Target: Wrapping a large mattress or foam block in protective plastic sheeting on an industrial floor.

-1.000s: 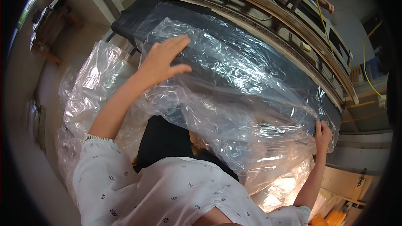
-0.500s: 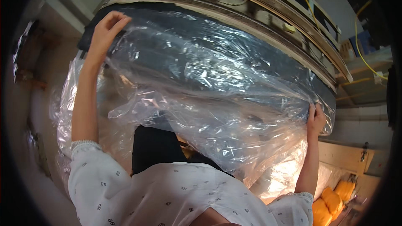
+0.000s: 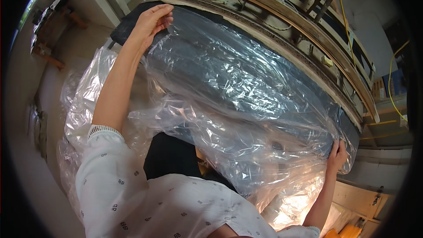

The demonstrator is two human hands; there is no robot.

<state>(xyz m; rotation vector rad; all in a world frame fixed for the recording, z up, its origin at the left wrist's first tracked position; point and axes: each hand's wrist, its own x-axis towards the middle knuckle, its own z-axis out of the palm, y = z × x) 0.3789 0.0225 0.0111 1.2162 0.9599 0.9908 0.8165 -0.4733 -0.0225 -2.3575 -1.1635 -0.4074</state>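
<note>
A large sheet of clear crinkled plastic film (image 3: 238,101) lies over a long dark panel (image 3: 132,20) that runs from upper left to lower right. My left hand (image 3: 152,20) is stretched out to the far left end, its fingers curled over the film's top edge there. My right hand (image 3: 338,154) grips the film at the panel's lower right end. More of the film (image 3: 83,105) hangs loose and bunched down the near side, over my lap.
Behind the panel runs a long wooden frame with rails (image 3: 308,31) and yellow cables (image 3: 394,92). A wooden stand (image 3: 53,17) sits on the pale floor at far left. Orange objects (image 3: 348,231) lie at the bottom right.
My left hand has travelled from the middle of the film out to the panel's far left end and taken its edge. The right hand has stayed at the right end.
</note>
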